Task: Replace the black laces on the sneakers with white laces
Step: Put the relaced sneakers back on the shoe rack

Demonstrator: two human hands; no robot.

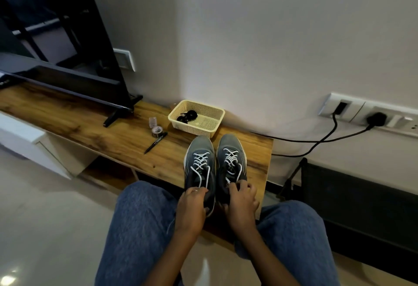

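Wooden desk (pixel 126 136) by the wall | both sneakers (pixel 200 163) side by side, toes away from me, white laces (pixel 230 157) running lengthwise | left hand (pixel 192 206) grips left heel | right hand (pixel 242 197) pinches loose lace end, nearer | black laces (pixel 187 116) in basket (pixel 178 125) beyond

Behind shoes: basket (pixel 196 117) stands just behind the toes of the two sneakers (pixel 214 163), close to the wall.
Left of shoes: bare wood of the bench (pixel 95 127), then a pen (pixel 156 142) and a tape roll (pixel 156 130).
Far left: TV foot (pixel 117 114) on the bench.
Right of shoes: narrow strip of wood, then the bench edge; cables (pixel 321 139) hang beyond it.
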